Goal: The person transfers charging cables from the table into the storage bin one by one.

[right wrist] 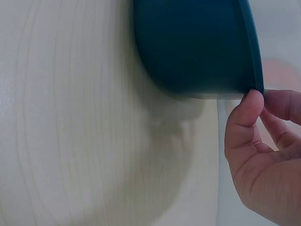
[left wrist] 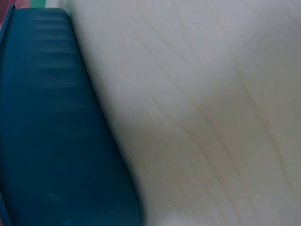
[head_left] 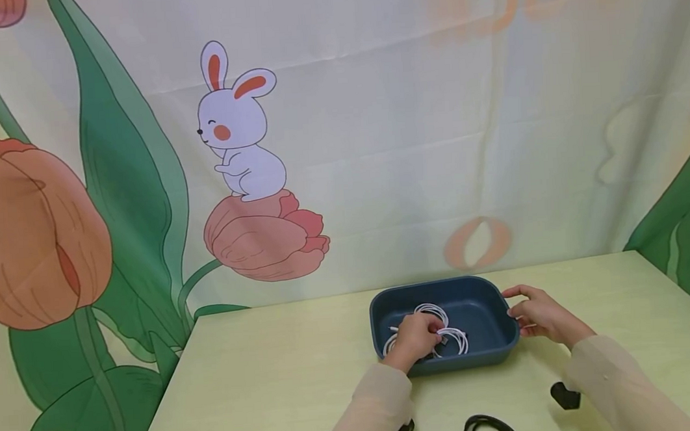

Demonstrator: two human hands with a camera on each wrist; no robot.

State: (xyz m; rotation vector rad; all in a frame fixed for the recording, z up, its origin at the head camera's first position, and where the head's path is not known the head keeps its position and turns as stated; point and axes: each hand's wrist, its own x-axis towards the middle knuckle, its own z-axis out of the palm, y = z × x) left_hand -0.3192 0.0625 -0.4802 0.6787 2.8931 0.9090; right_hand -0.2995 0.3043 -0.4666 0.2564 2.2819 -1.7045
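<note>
Pale sleeves (head_left: 369,409): reach in from the bottom edge of the head view, nearest the lens; a coiled black cable (head_left: 492,421) lies between them, cut off by that edge.
Blue bin (head_left: 470,363): on the pale table (head_left: 259,363), right of centre in the lower half of the frame.
White cables (head_left: 465,342): looped coils inside the bin, towards its left and middle.
Left hand (head_left: 414,335): over the bin's left front, thumb and fingertips apparently pinching one white coil.
Right hand (head_left: 546,319): grasping the bin's right end.
Possible trouble: the coils lie close together, so a lifted one could snag a neighbour or unwind; a hard pull at one end could tilt or slide the bin.
Right wrist view: shows thumb and finger meeting at the bin's rim (right wrist: 254,47), a contact less plain from above.
Left wrist view: gives the bin's outer wall and table grain; no cable shows, so the pinch can be judged from the head view alone.
</note>
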